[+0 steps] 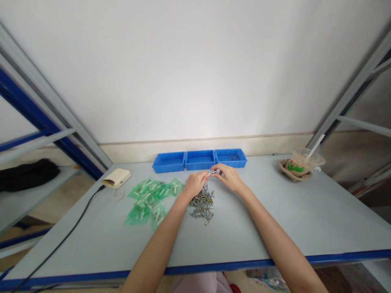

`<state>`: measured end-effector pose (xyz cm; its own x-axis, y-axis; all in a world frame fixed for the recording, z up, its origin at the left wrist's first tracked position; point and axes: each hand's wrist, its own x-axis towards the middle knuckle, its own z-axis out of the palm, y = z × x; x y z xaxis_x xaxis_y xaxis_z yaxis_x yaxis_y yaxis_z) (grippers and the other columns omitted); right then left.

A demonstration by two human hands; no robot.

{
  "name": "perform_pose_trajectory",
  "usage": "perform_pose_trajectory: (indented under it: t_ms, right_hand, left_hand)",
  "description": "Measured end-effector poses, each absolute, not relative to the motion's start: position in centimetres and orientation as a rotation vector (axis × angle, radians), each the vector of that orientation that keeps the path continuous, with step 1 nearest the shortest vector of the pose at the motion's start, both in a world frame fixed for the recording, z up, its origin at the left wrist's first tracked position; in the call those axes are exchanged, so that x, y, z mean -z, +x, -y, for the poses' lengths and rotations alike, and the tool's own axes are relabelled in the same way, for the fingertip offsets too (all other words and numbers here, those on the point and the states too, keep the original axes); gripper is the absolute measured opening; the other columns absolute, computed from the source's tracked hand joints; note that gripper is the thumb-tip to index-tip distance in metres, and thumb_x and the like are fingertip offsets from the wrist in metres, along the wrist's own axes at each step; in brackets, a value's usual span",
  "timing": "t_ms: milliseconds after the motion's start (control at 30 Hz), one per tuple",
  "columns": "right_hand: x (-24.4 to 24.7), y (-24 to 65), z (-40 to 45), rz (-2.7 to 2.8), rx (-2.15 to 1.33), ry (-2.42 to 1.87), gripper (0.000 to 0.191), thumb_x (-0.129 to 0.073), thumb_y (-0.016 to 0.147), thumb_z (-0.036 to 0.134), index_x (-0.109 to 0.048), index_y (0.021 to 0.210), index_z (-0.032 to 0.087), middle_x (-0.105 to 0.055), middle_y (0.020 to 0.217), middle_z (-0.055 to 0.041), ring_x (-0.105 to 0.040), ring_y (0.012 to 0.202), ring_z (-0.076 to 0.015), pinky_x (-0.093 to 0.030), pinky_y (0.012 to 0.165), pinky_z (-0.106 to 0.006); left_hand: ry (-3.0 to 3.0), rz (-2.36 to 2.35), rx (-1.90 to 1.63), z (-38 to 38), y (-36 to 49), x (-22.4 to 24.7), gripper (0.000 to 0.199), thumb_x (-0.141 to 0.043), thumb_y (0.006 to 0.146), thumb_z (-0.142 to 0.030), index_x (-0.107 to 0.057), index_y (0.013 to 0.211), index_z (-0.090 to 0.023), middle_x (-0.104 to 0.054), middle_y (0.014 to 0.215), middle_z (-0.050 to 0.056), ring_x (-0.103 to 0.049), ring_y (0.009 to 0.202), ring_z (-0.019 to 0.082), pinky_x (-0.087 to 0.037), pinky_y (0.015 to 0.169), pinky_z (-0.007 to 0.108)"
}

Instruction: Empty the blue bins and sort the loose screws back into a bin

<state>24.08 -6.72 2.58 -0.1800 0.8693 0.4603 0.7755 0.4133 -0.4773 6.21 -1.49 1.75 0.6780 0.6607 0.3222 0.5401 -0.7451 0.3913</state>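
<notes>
My left hand (196,184) and my right hand (228,176) meet above a pile of screws (202,206). Between their fingertips is a small, shiny screw-like metal piece (213,172), pinched from both sides; its exact shape is too small to make out. Silver and brass-coloured pieces mix in the pile, partly covered by my left hand and forearm. To the left lie several green plastic bags (143,203) with small parts inside. Just behind my hands stand three joined blue trays (200,166); the right one holds a few small dark metal pieces (233,157).
A cream-coloured device (117,178) with a strap and a black cable (71,228) lies at the left. On the right a plastic cup (301,162) with a straw stands in a cardboard holder (295,175). Metal frame posts flank the grey table (305,219), with a wall behind.
</notes>
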Motion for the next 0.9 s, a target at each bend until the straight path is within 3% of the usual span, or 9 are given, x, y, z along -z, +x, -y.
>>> perform_pose_trajectory:
  t_ms: [100,233,467,567,767,900]
  right_hand:
    - [-2.69,24.03,6.76,2.01,-0.169,-1.407,0.026,-0.045,0.09,0.038,-0.064,0.093,0.021,-0.066,0.091,-0.0038,-0.058,0.076,-0.0144,-0.038,0.069,-0.023]
    - [-2.67,23.95,6.72,2.009,-0.166,-1.47,0.033,-0.039,0.092,0.039,-0.065,0.089,0.019,-0.067,0.09,-0.0046,-0.059,0.08,-0.0154,-0.039,0.07,-0.024]
    - [-2.58,23.9,6.73,1.993,-0.195,-1.466,0.03,-0.046,0.088,0.043,-0.065,0.099,0.022,-0.067,0.095,-0.0033,-0.058,0.071,-0.0132,-0.039,0.068,-0.024]
    - [-2.62,23.96,6.76,2.017,-0.17,-1.449,0.028,-0.046,0.088,0.042,-0.067,0.094,0.023,-0.068,0.093,-0.0028,-0.059,0.073,-0.0138,-0.039,0.068,-0.024]
    - [-2.65,23.9,6.77,1.999,-0.154,-1.517,0.033,-0.04,0.091,0.04,-0.068,0.093,0.022,-0.069,0.095,-0.0045,-0.061,0.082,-0.0164,-0.04,0.07,-0.025]
    - [-2.53,23.87,6.71,2.007,-0.192,-1.501,0.029,-0.048,0.087,0.042,-0.064,0.103,0.024,-0.069,0.094,-0.0025,-0.061,0.074,-0.0147,-0.04,0.068,-0.024]
  left_hand:
    - [2.623,-0.958,-0.655,1.47,6.23,-1.68,0.036,-0.03,0.094,-0.033,-0.058,0.076,-0.019,-0.061,0.063,0.0,-0.057,0.062,0.014,-0.036,0.063,0.022]
    - [2.585,-0.973,-0.674,1.43,6.31,-1.58,0.026,-0.034,0.093,-0.033,-0.056,0.096,-0.02,-0.062,0.064,-0.002,-0.059,0.063,0.014,-0.037,0.063,0.021]
    - [2.609,-1.001,-0.631,1.53,6.35,-1.75,0.028,-0.031,0.094,-0.029,-0.055,0.083,-0.02,-0.059,0.061,-0.002,-0.057,0.059,0.013,-0.037,0.061,0.022]
    - [2.605,-1.006,-0.639,1.6,6.33,-1.92,0.03,-0.03,0.094,-0.03,-0.055,0.08,-0.02,-0.059,0.061,-0.001,-0.057,0.06,0.013,-0.038,0.063,0.022]
    - [2.595,-0.978,-0.617,1.3,6.36,-1.47,0.025,-0.029,0.094,-0.028,-0.052,0.088,-0.02,-0.061,0.065,-0.002,-0.059,0.063,0.013,-0.039,0.065,0.022]
    - [2.64,-0.969,-0.568,1.02,6.34,-1.05,0.025,-0.027,0.093,-0.023,-0.051,0.086,-0.02,-0.062,0.067,-0.001,-0.059,0.065,0.014,-0.038,0.064,0.023]
